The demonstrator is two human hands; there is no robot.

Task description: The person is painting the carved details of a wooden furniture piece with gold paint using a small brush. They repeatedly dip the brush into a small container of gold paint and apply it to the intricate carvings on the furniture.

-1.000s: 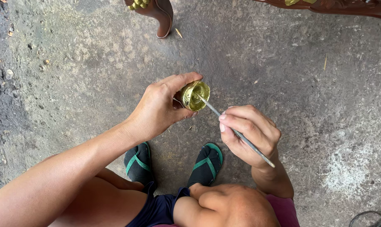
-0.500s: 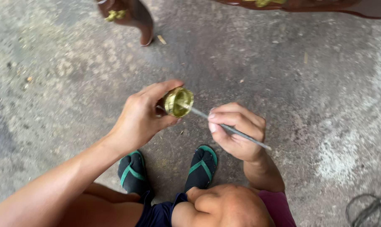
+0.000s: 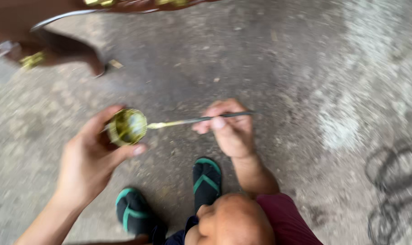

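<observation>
While left hand [image 3: 90,159] grips small pot [image 3: 127,127], right hand [image 3: 231,129] pinches brush [image 3: 201,120]

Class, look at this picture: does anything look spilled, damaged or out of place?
Nothing stands out. The left hand holds a small round pot of yellow-green paint; the right hand holds a thin brush tipped into it. No spill shows on the concrete floor, though the picture is blurred.

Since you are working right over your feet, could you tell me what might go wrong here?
The small round gold-paint pot is pinched only by the left hand fingertips and tilted sideways, so paint might spill. The thin gold-tipped brush in the right hand could drip onto the black-and-green sandals below.
</observation>
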